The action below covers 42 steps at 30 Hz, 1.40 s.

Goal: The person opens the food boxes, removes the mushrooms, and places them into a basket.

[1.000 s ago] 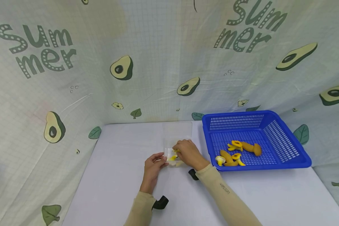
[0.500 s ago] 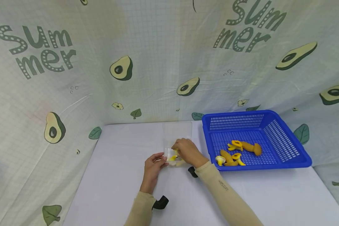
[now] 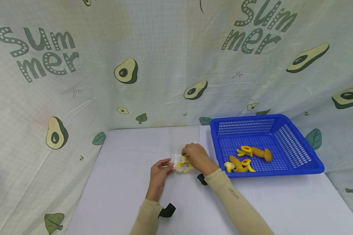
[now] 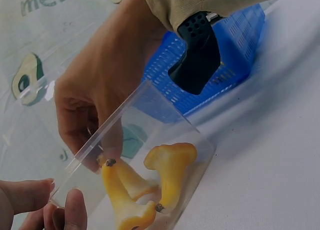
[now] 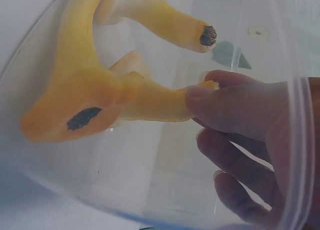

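A clear plastic box (image 4: 150, 112) with its hinged lid (image 3: 184, 134) laid back stands on the white table. My left hand (image 3: 159, 176) holds the box by its left edge between thumb and fingers. Inside the box, my right hand (image 3: 197, 158) pinches the stem end of a yellow mushroom (image 5: 160, 99). Another yellow mushroom (image 4: 172, 172) leans near the box wall, and a further yellow mushroom (image 4: 119, 195) lies beside it. Through the clear wall, the right wrist view shows the right thumb (image 5: 225, 107) on the stem, other fingers loosely bent below.
To the right of the box stands a blue plastic basket (image 3: 307, 163). It contains brown mushrooms (image 3: 257, 152), yellow mushrooms (image 3: 246, 150) and a whitish mushroom (image 3: 229, 166). Behind the table hangs a printed cloth (image 3: 159, 65) with avocados and lettering.
My right hand has shifted slightly within the box, and the yellow mushroom in its fingers sits lower among the others. The left hand stays in place on the box.
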Each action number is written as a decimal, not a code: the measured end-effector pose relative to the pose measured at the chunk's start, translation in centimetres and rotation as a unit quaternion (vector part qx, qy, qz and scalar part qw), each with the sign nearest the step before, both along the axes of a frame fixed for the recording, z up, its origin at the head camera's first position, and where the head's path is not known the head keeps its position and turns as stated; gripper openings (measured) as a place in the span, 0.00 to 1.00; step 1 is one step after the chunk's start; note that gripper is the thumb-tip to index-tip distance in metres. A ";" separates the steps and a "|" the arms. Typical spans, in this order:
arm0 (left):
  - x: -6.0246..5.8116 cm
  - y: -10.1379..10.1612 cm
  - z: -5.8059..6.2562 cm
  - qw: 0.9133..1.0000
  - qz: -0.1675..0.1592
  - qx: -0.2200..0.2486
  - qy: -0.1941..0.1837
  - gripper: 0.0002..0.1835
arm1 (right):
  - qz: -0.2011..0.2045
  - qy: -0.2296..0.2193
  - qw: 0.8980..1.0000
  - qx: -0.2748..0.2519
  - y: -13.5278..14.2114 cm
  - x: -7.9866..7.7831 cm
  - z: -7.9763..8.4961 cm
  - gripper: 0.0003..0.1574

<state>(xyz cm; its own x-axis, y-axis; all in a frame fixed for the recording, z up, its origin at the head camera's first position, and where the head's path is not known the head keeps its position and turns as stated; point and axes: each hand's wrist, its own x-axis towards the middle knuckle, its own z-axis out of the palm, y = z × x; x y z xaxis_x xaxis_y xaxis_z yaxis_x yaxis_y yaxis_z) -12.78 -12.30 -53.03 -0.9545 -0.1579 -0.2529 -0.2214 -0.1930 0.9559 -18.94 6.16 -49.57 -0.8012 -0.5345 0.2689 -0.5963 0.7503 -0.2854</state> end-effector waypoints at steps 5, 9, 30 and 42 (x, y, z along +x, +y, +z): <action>0.0 0.1 0.0 1.000 0.003 0.001 -0.008 0.21 | -0.008 0.012 1.000 -0.021 0.5 0.5 0.1 0.10; 0.0 0.1 0.0 1.000 0.003 0.000 -0.010 0.21 | -0.012 0.034 0.998 -0.056 0.9 1.1 0.3 0.11; 0.1 0.1 0.2 1.000 0.006 -0.005 -0.012 0.21 | -0.026 0.133 0.971 -0.197 5.4 4.6 3.8 0.14; 0.0 0.1 0.3 1.000 0.004 0.007 -0.003 0.21 | -0.060 0.162 0.957 -0.234 9.0 5.8 4.6 0.17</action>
